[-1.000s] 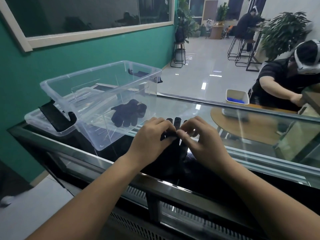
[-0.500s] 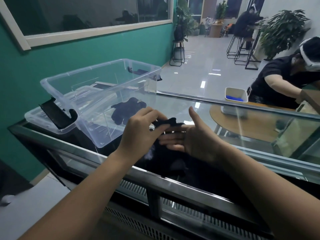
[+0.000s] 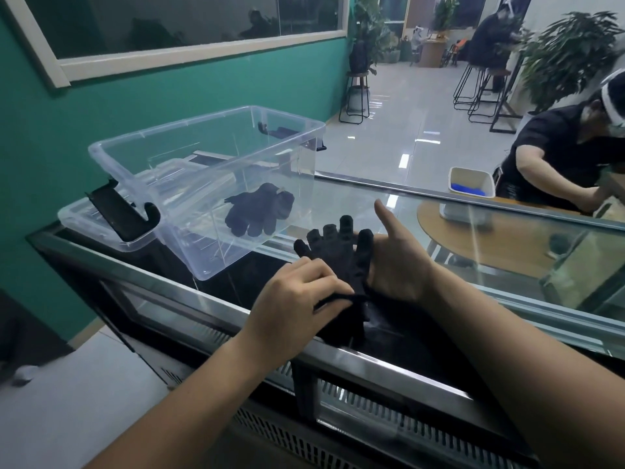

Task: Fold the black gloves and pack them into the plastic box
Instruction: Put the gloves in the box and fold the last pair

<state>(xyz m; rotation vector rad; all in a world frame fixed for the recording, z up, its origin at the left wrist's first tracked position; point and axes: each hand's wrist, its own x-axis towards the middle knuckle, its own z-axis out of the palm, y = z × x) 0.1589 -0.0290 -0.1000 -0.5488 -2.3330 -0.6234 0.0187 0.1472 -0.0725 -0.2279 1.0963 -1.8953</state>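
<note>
From the head view, my left hand (image 3: 297, 296) is clenched on the cuff end of the black glove (image 3: 338, 255), pinching the fabric near my side of the surface (image 3: 351, 198). My right hand (image 3: 395, 265) is released and flat, thumb raised, set against the glove's right edge. Its fingers are hidden behind the fabric, so I cannot tell how far they reach. The glove's own fingers fan out, pointing away from me, just beside the near corner of the plastic box (image 3: 111, 154). The other glove (image 3: 260, 211) lies inside the box on its floor. The box stands on what looks like its lid (image 3: 77, 228). I judge the fold itself is not yet made. To do it well, I would flatten the glove's fingers together first, keep the cuff taut with the left hand, and fold over the right palm so the edges meet squarely before I lift it to the box.
</note>
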